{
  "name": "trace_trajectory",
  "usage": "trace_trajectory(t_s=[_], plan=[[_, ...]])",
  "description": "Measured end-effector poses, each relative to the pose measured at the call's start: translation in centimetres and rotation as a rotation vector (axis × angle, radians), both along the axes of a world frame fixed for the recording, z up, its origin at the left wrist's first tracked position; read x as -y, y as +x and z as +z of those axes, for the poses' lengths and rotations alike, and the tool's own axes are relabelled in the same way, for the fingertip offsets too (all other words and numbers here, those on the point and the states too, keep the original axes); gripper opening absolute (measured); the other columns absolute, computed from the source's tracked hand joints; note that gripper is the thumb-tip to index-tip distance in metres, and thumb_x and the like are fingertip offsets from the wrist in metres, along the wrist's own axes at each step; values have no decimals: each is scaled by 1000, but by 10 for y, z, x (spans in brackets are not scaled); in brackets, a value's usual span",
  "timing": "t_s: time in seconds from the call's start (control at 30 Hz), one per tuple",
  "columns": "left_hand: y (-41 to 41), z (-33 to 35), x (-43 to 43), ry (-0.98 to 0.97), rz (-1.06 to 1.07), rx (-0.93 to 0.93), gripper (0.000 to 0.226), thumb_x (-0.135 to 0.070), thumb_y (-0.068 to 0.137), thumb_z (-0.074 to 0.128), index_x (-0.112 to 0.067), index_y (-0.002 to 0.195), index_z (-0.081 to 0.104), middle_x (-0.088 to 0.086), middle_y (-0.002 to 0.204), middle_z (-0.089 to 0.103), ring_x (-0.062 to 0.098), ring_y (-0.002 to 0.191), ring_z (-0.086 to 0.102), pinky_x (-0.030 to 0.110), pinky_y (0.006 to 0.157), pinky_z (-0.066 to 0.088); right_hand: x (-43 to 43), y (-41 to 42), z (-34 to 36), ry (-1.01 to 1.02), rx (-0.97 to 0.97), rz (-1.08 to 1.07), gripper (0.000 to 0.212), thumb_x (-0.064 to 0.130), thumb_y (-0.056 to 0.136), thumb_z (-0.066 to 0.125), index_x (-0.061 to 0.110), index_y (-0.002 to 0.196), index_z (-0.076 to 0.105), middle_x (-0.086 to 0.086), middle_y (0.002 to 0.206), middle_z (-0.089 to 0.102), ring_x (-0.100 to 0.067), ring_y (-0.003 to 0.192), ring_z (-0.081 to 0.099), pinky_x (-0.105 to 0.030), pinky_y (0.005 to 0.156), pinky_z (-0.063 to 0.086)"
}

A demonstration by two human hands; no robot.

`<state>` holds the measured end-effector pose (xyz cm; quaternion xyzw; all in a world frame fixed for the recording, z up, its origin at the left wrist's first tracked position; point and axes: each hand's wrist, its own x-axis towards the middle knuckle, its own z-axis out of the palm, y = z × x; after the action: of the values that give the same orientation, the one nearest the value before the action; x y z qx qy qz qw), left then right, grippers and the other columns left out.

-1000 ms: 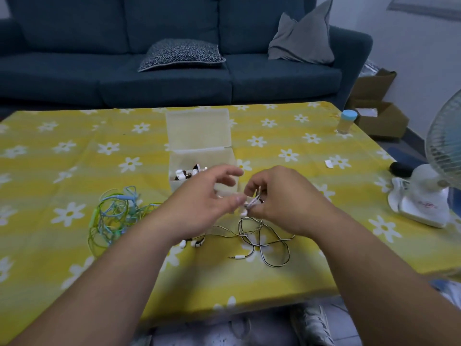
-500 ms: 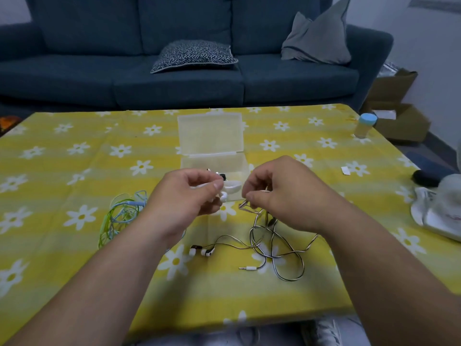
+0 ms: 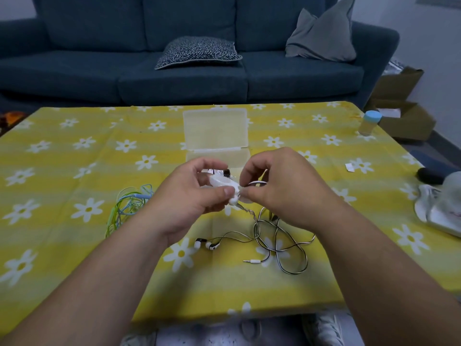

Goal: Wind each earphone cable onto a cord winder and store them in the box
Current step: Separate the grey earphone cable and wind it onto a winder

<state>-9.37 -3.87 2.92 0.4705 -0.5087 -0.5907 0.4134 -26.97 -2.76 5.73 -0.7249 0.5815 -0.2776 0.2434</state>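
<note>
Fingers (image 3: 200, 164) of my left hand (image 3: 197, 196) grip the white cord winder (image 3: 220, 181); my right hand (image 3: 282, 188) seemingly pinches the earphone cable (image 3: 256, 228) (blurry there).

Head-worn wide-angle view, looking forward and down across the bench (image 3: 74, 151).

My one feed rides at the wearer's eye line, by the bench's near edge. Both forearms enter from the bottom corners, and the left hand (image 3: 194, 193) and right hand (image 3: 282, 188) meet close to the lens, just above centre, on the cord winder (image 3: 222, 182) and earphone cable (image 3: 256, 228). The near edge crosses low, with a shoe (image 3: 324, 330) under it. The far edge sits in the upper third, and the sofa (image 3: 174, 78) faces me beyond. The lens bows the bench's edges.
</note>
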Motion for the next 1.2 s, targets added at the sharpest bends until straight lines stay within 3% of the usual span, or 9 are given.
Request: trace_trajectory(t_s=[0.07, 0.37, 0.5, 0.6, 0.7, 0.8, 0.97, 1.2], plan=[[0, 0, 0, 30, 33, -49, 35, 3, 83, 69, -9, 114, 60, 11, 81, 71, 20, 62, 60, 23, 54, 49, 0, 2, -1, 10, 26, -22, 13, 19, 78, 79, 24, 72, 69, 31, 57, 58, 5, 56, 54, -10, 45, 36], [-18, -4, 4, 15, 162, -84, 25, -5, 86, 71, -14, 105, 58, 10, 81, 72, 17, 63, 61, 31, 68, 49, -5, 6, -8, 261, 297, -99, 9, 13, 92, 65, 12, 84, 61, -9, 73, 67, -14, 49, 62, -27, 45, 45], [-24, -7, 4, -80, 192, -29, 24, -6, 85, 73, -14, 104, 62, 11, 94, 65, 20, 68, 63, 34, 73, 58, -4, 5, -12, 251, 376, -151, 13, 11, 92, 65, 12, 80, 60, -2, 63, 60, -13, 46, 60, -28, 46, 42], [-23, -5, 3, -186, 139, 15, 12, -4, 86, 71, -9, 95, 68, 4, 89, 67, 19, 74, 65, 38, 80, 60, 0, 1, -13, 205, 389, -192, 16, 13, 91, 67, 14, 76, 61, 2, 61, 59, -9, 43, 58, -31, 50, 43], [-19, -4, 3, -224, 33, 74, 25, 2, 78, 76, -11, 98, 69, 8, 95, 69, 19, 79, 66, 36, 83, 58, 1, -3, -11, 197, 381, -194, 15, 12, 91, 67, 13, 77, 62, 0, 61, 59, -9, 41, 56, -29, 47, 41], [-17, -4, 6, -275, -4, 162, 34, 4, 74, 79, -17, 98, 69, 15, 98, 68, 19, 72, 62, 38, 80, 58, 1, -4, -9, 220, 348, -166, 11, 14, 92, 66, 12, 81, 64, 0, 63, 61, -9, 41, 55, -26, 44, 40], [-18, -4, 8, -314, 8, 232, 24, 3, 77, 77, -10, 93, 68, 11, 87, 71, 16, 68, 62, 34, 73, 57, 4, -6, -6, 231, 279, -139, 10, 15, 93, 65, 12, 83, 65, 2, 65, 62, -11, 41, 54, -23, 43, 41], [-14, -3, 4, -282, -59, 244, 17, 0, 78, 74, -14, 88, 71, 9, 80, 71, 14, 66, 58, 25, 65, 51, 11, -14, 7, 2, 243, -251, 18, 16, 92, 66, 19, 75, 62, 2, 67, 63, -10, 48, 52, -20, 41, 36]])
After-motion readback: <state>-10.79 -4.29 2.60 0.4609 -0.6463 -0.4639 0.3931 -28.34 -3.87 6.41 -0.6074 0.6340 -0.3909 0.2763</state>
